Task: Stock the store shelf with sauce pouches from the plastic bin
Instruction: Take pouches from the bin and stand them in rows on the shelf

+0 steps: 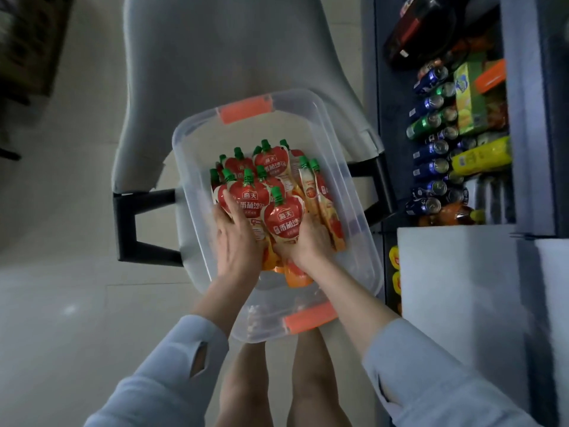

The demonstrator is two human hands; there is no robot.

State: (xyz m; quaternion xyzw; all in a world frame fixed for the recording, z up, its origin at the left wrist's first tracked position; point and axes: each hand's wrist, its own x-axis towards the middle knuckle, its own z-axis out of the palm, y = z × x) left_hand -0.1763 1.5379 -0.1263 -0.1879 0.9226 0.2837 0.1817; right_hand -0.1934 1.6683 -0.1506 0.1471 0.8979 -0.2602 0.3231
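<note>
I was at the picking-up step: both my hands were down in the plastic bin [354, 211], gathering a bunch of sauce pouches [252, 195], and nothing had yet gone across to the store shelf [520, 87] at the right of the frame.

The bin sat on a grey chair [215, 57] at the centre of the frame, one orange handle [246, 110] at its far end and one nearest me. The pouches, red with green caps, lay heaped in the middle of it, caps pointing to the top of the frame. A few narrower ones stood on edge along the right side of the heap.

My left hand [237, 241] lay against the left flank of the heap, its fingers fairly straight and pressing on the pouch there rather than closing round it. My right hand [311, 241] had its grip on the lower ends of the pouches at the front. Its fingers were tucked under them and out of sight, with the front pouch [284, 217] standing just above the knuckles. So the bunch sat between my two hands and touched both, while the rest of the heap lay beyond my fingertips toward the top of the frame.

I judged that the next move called for squeezing the bunch together so the slick pouches would not slide out. Then I would lift it clear of the bin wall and swing it right toward the shelf, where rows of cans [431, 167] were already lined up. I could not tell from here which spot on the shelf was meant for the pouches.
</note>
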